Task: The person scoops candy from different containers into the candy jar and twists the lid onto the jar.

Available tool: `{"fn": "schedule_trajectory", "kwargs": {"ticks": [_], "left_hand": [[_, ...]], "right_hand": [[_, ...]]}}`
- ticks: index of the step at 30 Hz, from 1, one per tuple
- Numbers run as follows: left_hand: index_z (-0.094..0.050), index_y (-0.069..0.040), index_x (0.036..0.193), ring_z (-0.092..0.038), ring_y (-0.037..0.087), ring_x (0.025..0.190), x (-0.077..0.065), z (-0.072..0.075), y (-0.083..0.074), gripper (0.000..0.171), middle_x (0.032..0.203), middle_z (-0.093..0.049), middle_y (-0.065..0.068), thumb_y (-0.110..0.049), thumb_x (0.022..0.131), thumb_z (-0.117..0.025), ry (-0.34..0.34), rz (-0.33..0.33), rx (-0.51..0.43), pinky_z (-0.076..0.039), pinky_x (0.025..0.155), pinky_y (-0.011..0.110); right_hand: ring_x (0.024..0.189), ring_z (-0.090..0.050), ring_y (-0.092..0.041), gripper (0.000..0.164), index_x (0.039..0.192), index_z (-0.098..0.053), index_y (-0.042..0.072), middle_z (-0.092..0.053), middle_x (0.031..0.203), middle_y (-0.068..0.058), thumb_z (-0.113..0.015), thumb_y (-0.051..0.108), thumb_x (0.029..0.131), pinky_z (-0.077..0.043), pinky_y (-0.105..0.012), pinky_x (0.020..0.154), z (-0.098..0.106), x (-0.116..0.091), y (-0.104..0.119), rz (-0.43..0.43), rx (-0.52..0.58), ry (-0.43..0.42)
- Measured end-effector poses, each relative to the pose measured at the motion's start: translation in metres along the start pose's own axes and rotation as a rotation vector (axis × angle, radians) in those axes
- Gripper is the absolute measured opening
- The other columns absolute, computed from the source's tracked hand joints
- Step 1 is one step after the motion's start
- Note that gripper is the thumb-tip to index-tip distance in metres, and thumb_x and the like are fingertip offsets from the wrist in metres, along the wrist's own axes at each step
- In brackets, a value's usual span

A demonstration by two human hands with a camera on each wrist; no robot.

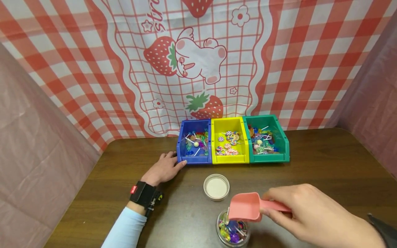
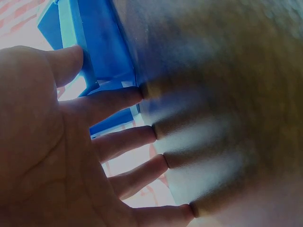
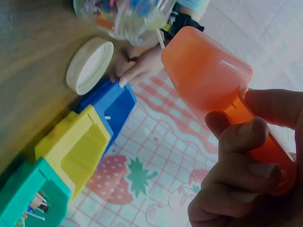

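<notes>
My right hand point(image 1: 313, 210) grips the handle of a pink scoop point(image 1: 245, 206) over the mouth of a clear jar point(image 1: 218, 234). Colourful candies, some on sticks, fill the jar. In the right wrist view the scoop point(image 3: 203, 71) is tipped toward the jar point(image 3: 118, 21), a pale lollipop point(image 3: 155, 21) at its lip. My left hand point(image 1: 164, 168) rests at the left front corner of the blue bin point(image 1: 195, 160), thumb on its front edge. In the left wrist view the straight fingers point(image 2: 128, 142) reach down to the tabletop beside the bin point(image 2: 106, 42).
A yellow bin point(image 1: 231, 159) with swirl lollipops and a green bin point(image 1: 270, 157) with mixed candies stand joined to the blue one. A round white lid point(image 1: 216, 187) lies between bins and jar on the wooden table point(image 1: 322, 162). Behind hangs a checked strawberry cloth point(image 1: 304, 69).
</notes>
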State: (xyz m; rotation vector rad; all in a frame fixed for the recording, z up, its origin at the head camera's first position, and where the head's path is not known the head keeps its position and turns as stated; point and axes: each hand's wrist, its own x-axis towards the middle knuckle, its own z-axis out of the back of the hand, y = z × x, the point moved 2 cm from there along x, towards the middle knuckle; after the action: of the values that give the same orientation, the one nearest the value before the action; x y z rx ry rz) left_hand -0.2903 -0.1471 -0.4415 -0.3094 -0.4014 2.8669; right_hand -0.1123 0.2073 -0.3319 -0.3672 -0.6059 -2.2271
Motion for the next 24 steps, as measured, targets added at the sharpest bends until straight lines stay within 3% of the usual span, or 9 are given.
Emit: {"fn": "schedule_trajectory", "kwargs": {"ticks": [5,9,12,16,19,24], "left_hand": [[-0.058,-0.010,0.142,-0.031,0.036,0.140,-0.001,0.000,-0.001,0.065,0.156,-0.036,0.015,-0.059,0.102,-0.039,0.001,0.004,-0.005,-0.035,0.107,0.058],[-0.057,-0.010,0.142,-0.031,0.036,0.140,0.000,0.000,0.000,0.065,0.156,-0.036,0.015,-0.059,0.102,-0.040,0.003,0.007,-0.008,-0.035,0.107,0.058],[-0.057,-0.010,0.142,-0.031,0.036,0.140,-0.001,0.000,0.000,0.065,0.156,-0.036,0.015,-0.059,0.102,-0.040,0.004,0.008,-0.009,-0.035,0.107,0.058],[-0.058,-0.010,0.141,-0.032,0.036,0.140,-0.001,0.001,0.000,0.065,0.156,-0.036,0.015,-0.059,0.102,-0.039,-0.002,-0.002,-0.007,-0.036,0.107,0.057],[-0.058,-0.009,0.141,-0.032,0.036,0.139,0.000,0.001,0.000,0.066,0.155,-0.037,0.015,-0.059,0.102,-0.039,-0.007,-0.009,-0.005,-0.037,0.106,0.057],[-0.059,-0.009,0.140,-0.032,0.036,0.139,-0.001,0.001,0.000,0.066,0.155,-0.037,0.015,-0.059,0.102,-0.039,-0.003,-0.005,-0.005,-0.037,0.107,0.057]], "right_hand": [[0.056,-0.032,0.010,0.026,0.092,-0.061,0.037,-0.032,0.068,0.028,-0.083,0.026,0.083,-0.028,-0.008,0.054,0.006,0.001,-0.002,-0.023,-0.050,-0.048],[0.055,-0.032,0.010,0.025,0.094,-0.062,0.036,-0.033,0.068,0.027,-0.082,0.025,0.084,-0.029,-0.007,0.053,0.003,0.001,-0.002,-0.031,-0.003,-0.045],[0.056,-0.036,0.010,0.021,0.089,-0.060,0.038,-0.036,0.068,0.028,-0.077,0.027,0.090,-0.031,-0.006,0.053,-0.006,0.001,-0.001,-0.023,0.088,0.024],[0.060,-0.043,0.010,0.015,0.087,-0.060,0.038,-0.045,0.071,0.028,-0.069,0.030,0.096,-0.036,-0.010,0.054,-0.019,-0.001,-0.003,-0.031,0.210,0.183],[0.061,-0.043,0.008,0.009,0.089,-0.063,0.036,-0.048,0.073,0.027,-0.067,0.035,0.096,-0.038,-0.015,0.053,-0.024,-0.002,-0.006,-0.041,0.226,0.259],[0.059,-0.040,0.009,0.015,0.083,-0.060,0.037,-0.045,0.070,0.028,-0.068,0.037,0.096,-0.036,-0.015,0.053,-0.021,-0.001,-0.005,-0.044,0.153,0.233]]}}
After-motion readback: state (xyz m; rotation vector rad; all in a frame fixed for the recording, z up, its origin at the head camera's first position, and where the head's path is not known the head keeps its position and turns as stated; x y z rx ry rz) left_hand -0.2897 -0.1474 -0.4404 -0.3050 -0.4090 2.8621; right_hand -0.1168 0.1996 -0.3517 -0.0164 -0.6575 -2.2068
